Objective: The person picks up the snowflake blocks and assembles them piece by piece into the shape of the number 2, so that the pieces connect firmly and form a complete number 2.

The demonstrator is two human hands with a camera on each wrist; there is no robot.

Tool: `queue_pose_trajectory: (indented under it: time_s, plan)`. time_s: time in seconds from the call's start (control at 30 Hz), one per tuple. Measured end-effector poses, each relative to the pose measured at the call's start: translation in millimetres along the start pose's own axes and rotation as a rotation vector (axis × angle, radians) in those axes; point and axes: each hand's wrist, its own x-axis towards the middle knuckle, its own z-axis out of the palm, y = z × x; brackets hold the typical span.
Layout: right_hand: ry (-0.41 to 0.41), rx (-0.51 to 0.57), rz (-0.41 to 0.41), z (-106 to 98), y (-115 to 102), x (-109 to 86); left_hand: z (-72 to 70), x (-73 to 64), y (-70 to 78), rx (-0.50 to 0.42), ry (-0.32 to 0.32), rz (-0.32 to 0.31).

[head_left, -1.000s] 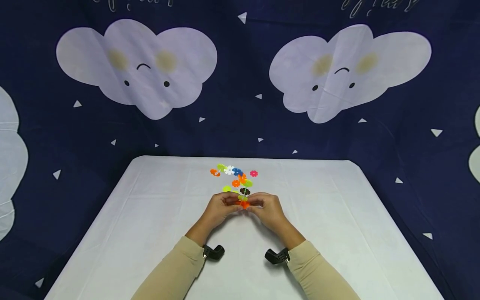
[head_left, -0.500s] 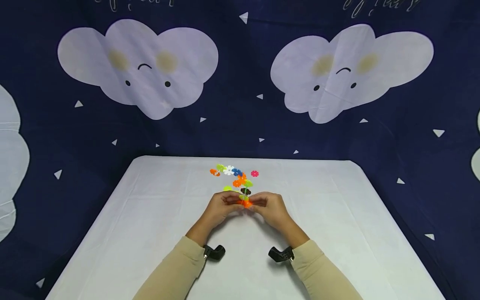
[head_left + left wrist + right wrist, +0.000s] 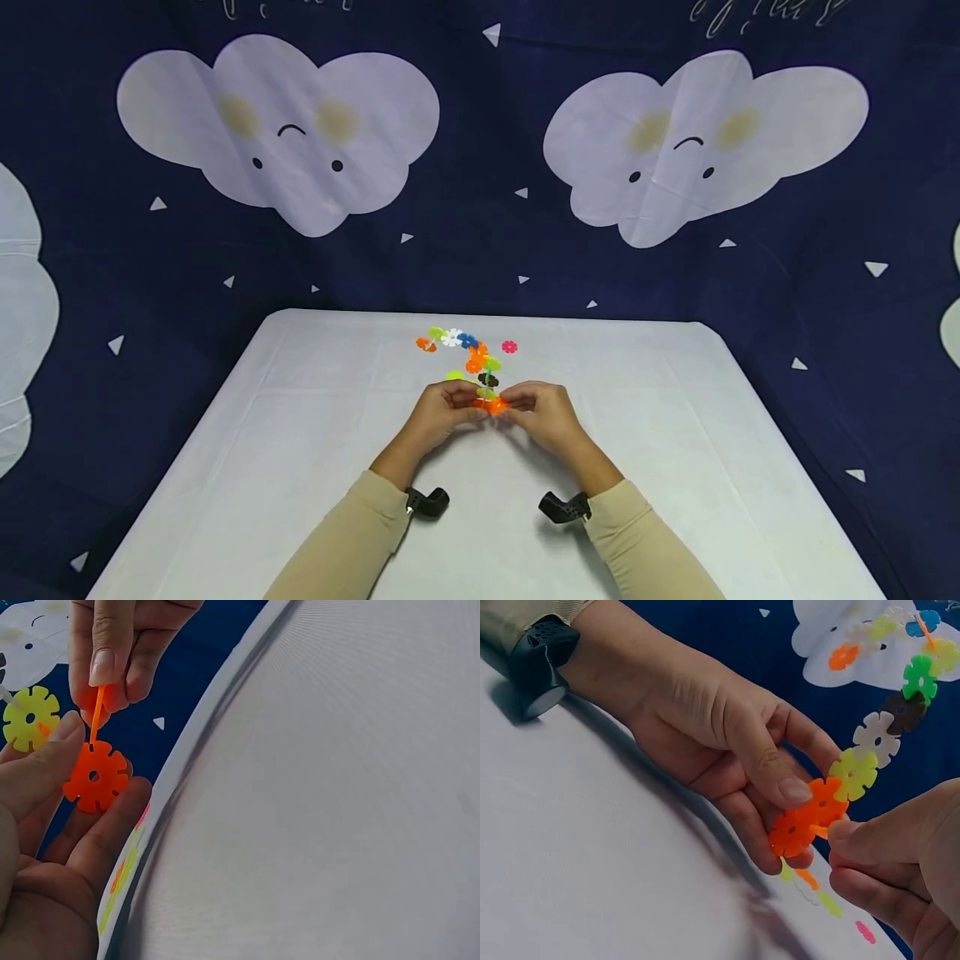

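Note:
Notched flower-shaped plastic discs are slotted together into a curved chain (image 3: pixel 876 740) of orange, yellow, white, brown, green and blue pieces. In the right wrist view, my left hand (image 3: pixel 735 742) pinches the orange disc (image 3: pixel 823 801) at the chain's near end between thumb and fingers. My right hand (image 3: pixel 547 417) faces it and pinches another orange disc. Seen edge-on in the left wrist view, that orange disc (image 3: pixel 98 712) meets a notch of the flat orange disc (image 3: pixel 96 776). How deep it sits is unclear. Both hands are above the table, fingertips close together.
Loose discs lie on the white table (image 3: pixel 315 467) beyond the hands, among them a pink disc (image 3: pixel 509 347) and a yellow-green disc (image 3: pixel 455 376). Black wrist cameras hang under both cuffs. A dark blue cloth with white clouds (image 3: pixel 277 133) stands behind the table.
My right hand has moved slightly right, and more orange shows between the hands. The far end of the chain has swung a little left. Both hands keep their pinch.

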Motion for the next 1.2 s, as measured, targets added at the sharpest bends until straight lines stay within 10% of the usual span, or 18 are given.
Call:
queue_pose_trajectory:
  time_s: [0.43, 1.2]
  plan:
    - [-0.028, 0.075, -0.047, 3.6, 4.5, -2.6, 1.1, -2.2, 2.6, -0.046, -0.049, -0.067]
    - [-0.018, -0.114, -0.04, 3.5, -3.3, -1.5, 7.7, -1.4, 4.2, 0.075, -0.008, -0.064]
